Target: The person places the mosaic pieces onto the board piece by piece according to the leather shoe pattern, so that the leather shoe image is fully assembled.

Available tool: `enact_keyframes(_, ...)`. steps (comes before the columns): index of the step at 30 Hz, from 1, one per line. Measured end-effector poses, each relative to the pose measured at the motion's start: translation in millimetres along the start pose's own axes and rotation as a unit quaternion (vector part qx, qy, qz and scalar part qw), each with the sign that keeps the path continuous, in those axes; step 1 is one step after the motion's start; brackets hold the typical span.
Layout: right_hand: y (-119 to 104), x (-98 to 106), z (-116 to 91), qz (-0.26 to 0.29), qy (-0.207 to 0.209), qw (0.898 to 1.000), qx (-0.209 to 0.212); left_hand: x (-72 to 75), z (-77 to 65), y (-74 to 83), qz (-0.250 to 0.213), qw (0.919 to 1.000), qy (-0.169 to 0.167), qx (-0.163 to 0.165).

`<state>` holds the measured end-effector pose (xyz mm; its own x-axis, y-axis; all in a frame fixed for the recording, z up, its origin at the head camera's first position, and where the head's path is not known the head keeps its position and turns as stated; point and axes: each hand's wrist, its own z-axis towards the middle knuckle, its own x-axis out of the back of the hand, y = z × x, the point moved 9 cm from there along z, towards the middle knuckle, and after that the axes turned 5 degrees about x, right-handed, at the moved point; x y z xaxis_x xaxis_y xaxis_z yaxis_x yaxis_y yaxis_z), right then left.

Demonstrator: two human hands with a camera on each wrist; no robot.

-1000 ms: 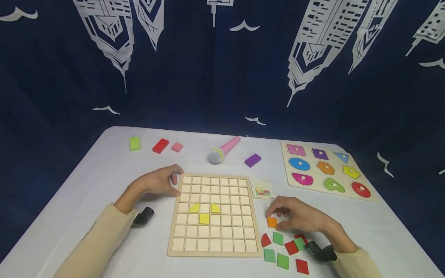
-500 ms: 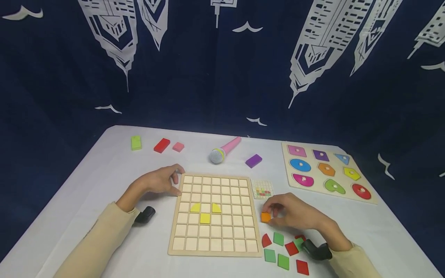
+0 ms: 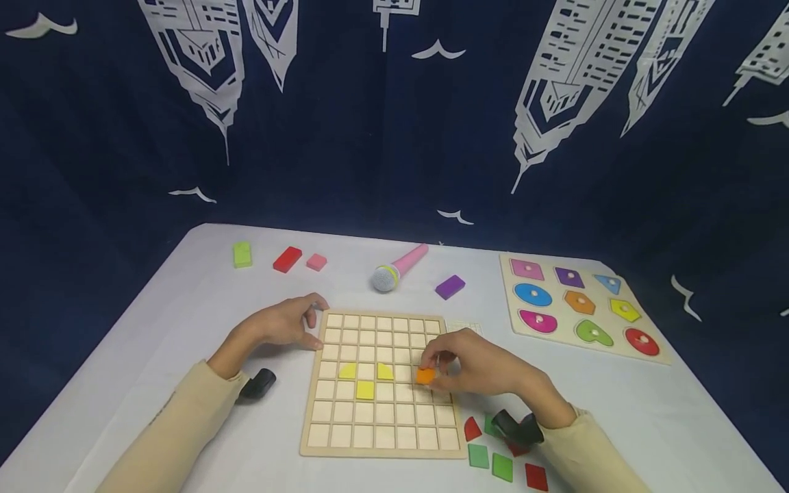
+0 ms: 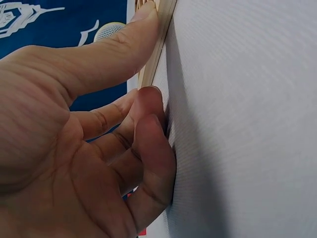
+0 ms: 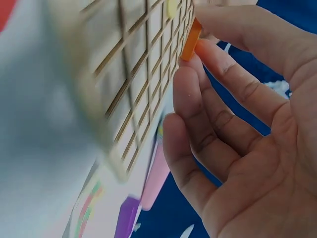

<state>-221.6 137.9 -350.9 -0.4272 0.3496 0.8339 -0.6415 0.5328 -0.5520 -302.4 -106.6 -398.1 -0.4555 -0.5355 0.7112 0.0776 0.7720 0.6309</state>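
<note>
My right hand (image 3: 487, 363) pinches an orange square tile (image 3: 425, 376) between thumb and fingertips, close over the right part of a wooden grid board (image 3: 382, 452). In the right wrist view the orange tile (image 5: 190, 42) appears edge-on at the fingertips. My left hand (image 3: 283, 323) rests at the board's upper left edge. In the left wrist view its thumb (image 4: 111, 57) lies along the rim, with the other fingers loosely bent beside it. A yellow square tile (image 3: 365, 390) and two yellow quarter-round tiles (image 3: 348, 370) sit in cells of the grid.
Several red and green tiles (image 3: 502, 468) lie right of the board, some under the right wrist. A pattern card (image 3: 464, 327) is mostly hidden by the right hand. Behind are a pink toy microphone (image 3: 401, 267), a purple block (image 3: 450, 287) and a shape puzzle (image 3: 579, 308).
My right hand has carried the orange tile left from the table beside the board to over the grid, covering much of the card. The left hand has stayed in place.
</note>
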Motion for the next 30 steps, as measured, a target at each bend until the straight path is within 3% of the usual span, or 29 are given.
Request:
enact_keyframes(6,-22.3,-13.8,28.1,0.005,-0.017,1.0,0.013,3.0,-1.3,3.0,0.0,1.0,0.001,-0.01)
enact_keyframes(16,-58.2,-44.1,70.6,-0.027,-0.063,0.994,0.082,1.9,-0.8,1.3,-0.002,0.9999,-0.003,-0.01)
enact_keyframes(30,-65.0,-63.9,91.3,-0.044,-0.083,0.993,0.068,0.1,1.6,-0.2,0.002,0.9999,-0.007,-0.01)
